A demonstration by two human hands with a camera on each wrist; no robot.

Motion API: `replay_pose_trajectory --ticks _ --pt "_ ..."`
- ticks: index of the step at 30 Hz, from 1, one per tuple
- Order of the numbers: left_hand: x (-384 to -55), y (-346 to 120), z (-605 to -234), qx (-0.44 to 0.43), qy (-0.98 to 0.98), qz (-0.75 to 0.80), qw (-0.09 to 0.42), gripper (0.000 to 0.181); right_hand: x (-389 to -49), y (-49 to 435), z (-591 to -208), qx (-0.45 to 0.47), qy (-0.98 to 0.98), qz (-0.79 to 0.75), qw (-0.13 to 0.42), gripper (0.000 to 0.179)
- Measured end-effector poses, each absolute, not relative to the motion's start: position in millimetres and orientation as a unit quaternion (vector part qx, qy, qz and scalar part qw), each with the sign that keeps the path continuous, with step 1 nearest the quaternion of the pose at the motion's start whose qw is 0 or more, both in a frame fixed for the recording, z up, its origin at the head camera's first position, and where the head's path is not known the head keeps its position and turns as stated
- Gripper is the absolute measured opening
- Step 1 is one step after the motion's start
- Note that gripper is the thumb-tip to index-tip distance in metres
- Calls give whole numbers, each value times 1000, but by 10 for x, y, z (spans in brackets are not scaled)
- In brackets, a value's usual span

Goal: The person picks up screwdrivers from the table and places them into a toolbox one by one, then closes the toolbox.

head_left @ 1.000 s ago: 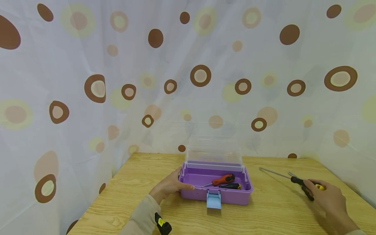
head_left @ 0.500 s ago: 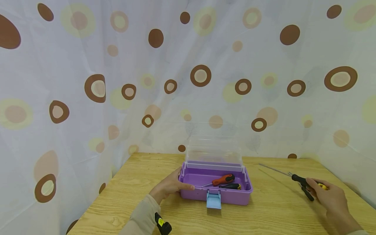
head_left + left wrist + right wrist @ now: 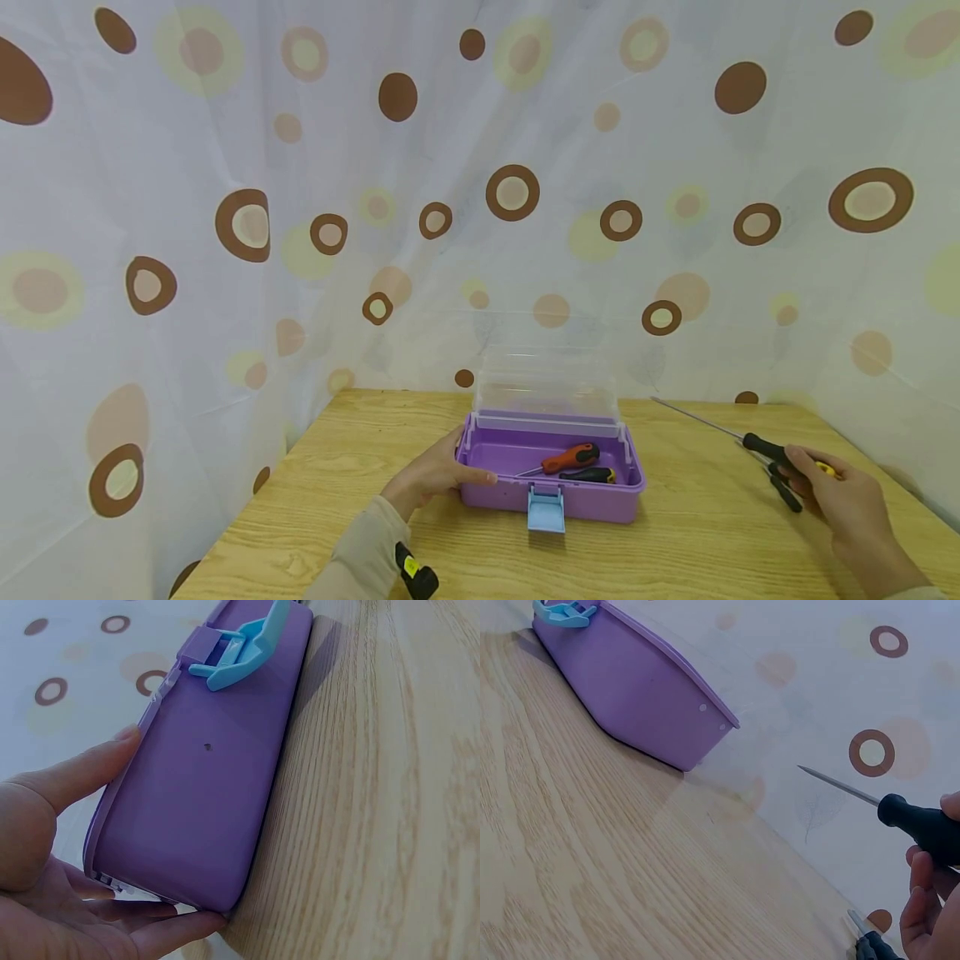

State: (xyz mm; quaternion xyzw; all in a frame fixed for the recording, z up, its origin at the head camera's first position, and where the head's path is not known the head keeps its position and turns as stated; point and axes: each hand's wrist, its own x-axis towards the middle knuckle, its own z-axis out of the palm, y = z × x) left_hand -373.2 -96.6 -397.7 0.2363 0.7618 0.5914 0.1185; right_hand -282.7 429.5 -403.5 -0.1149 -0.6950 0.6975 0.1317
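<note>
A purple toolbox (image 3: pixel 510 498) stands on the table with its transparent lid (image 3: pixel 547 383) raised and blue latch (image 3: pixel 546 510) hanging down in front. Inside lie a red-and-black screwdriver (image 3: pixel 572 458) and a black-handled tool (image 3: pixel 588 476) with a yellow end. My left hand (image 3: pixel 435 477) grips the box's left end, thumb on the front rim and fingers around the side. On the right, my right hand (image 3: pixel 847 500) holds a long screwdriver (image 3: pixel 922 825) by its black-and-yellow handle, shaft pointing up and left. Below it lies another dark-handled tool (image 3: pixel 784 493), partly hidden by the hand.
The wooden table (image 3: pixel 675 550) extends in front of the toolbox and to both sides. A spotted curtain (image 3: pixel 570 250) hangs behind the table and along its sides. A black device with a yellow label (image 3: pixel 412 570) is at my left wrist.
The right hand has raised the long screwdriver, and its tip has swung up and slightly left, away from the other dark-handled tool. The left hand and toolbox have stayed still.
</note>
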Motion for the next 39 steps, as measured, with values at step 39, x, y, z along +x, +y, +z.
replay_pose_trajectory --ticks 39 --pt "-3733 -972 -3989 233 761 593 122 110 -2816 4160 -3997 -6 -605 793 68 23"
